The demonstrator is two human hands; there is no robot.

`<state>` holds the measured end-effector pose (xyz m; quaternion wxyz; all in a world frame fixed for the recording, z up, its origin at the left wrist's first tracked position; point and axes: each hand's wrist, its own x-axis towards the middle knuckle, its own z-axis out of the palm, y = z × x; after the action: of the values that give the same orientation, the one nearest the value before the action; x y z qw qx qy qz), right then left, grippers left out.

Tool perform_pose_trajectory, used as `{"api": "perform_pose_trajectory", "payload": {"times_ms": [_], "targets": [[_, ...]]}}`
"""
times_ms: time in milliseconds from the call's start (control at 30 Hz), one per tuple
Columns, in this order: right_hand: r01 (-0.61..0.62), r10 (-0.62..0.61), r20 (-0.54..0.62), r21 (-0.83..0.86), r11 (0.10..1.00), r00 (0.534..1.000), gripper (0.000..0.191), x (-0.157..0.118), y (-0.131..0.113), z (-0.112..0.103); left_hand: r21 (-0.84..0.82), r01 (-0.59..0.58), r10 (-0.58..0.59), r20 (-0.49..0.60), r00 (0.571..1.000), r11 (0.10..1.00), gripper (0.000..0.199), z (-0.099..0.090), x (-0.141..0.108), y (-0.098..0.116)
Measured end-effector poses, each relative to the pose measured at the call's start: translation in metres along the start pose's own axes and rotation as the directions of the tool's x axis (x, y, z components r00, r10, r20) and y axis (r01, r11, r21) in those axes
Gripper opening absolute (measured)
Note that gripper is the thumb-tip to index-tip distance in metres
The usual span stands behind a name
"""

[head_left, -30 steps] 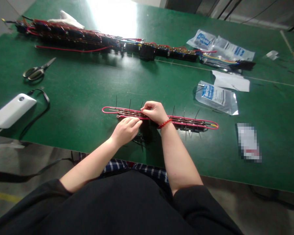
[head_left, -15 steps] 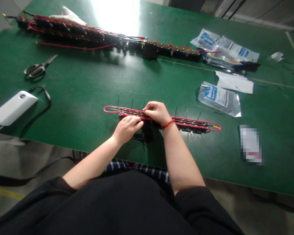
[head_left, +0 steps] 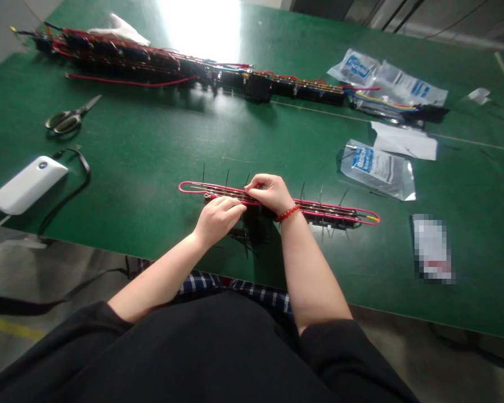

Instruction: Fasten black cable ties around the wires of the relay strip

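Note:
In front of me lies a long, narrow black strip assembly point(head_left: 330, 211) with a red wire looped past both its ends. Thin black cable ties point(head_left: 227, 178) poke out along its two long sides. My right hand point(head_left: 271, 193), with a red bracelet at the wrist, is over the middle of the strip, thumb and fingertips pinched together. What is in that pinch is too small to make out. At the strip's near edge, my left hand point(head_left: 219, 219) is closed, its fingers together and the tips close to the right hand; they hide whatever they grip. Loose black ties point(head_left: 244, 238) lie below.
Across the back of the green table stretches a longer wired black assembly point(head_left: 258, 88). Scissors point(head_left: 69, 118) and a white power bank point(head_left: 28, 184) with cables are on the left. Clear plastic bags point(head_left: 378, 170), white paper point(head_left: 405, 141) and a blurred-out object point(head_left: 432, 246) lie right.
My left fingers have shifted slightly and sit closer together, near the right fingertips. The right hand keeps its pinch at the same spot. The view has moved a little.

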<state>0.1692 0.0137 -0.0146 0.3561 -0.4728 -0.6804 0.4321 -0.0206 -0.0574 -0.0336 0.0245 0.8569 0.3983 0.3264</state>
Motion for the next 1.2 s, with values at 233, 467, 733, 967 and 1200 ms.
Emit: {"api": "perform_pose_trajectory", "payload": {"times_ms": [233, 467, 733, 967, 1200], "targets": [[-0.039, 0.039, 0.006, 0.01, 0.999, 0.999, 0.009, -0.001, -0.001, -0.001, -0.061, 0.174, -0.177, -0.033, 0.984, 0.983, 0.017, 0.006, 0.008, 0.004], [-0.016, 0.016, 0.019, 0.022, 1.0, 1.0, 0.009, 0.0, 0.0, -0.001, -0.348, 0.59, -0.579, 0.148, 0.802, 0.728, 0.012, 0.004, 0.019, 0.012], [0.006, -0.006, 0.023, 0.003, 1.0, 1.0, 0.011, 0.0, 0.002, -0.002, -0.715, 0.696, -0.681, 0.543, 0.491, -0.068, 0.034, 0.014, 0.026, 0.014], [0.039, -0.039, 0.064, 0.0, 0.999, 0.997, 0.011, 0.001, 0.003, -0.002, -0.805, 0.586, -0.696, 0.473, 0.541, -0.093, 0.045, 0.025, 0.017, 0.014], [0.021, -0.024, 0.108, 0.027, 0.999, 0.994, 0.012, 0.0, -0.004, -0.004, -0.794, 0.596, -0.693, 0.495, 0.525, -0.116, 0.045, 0.021, 0.018, 0.013]]}}
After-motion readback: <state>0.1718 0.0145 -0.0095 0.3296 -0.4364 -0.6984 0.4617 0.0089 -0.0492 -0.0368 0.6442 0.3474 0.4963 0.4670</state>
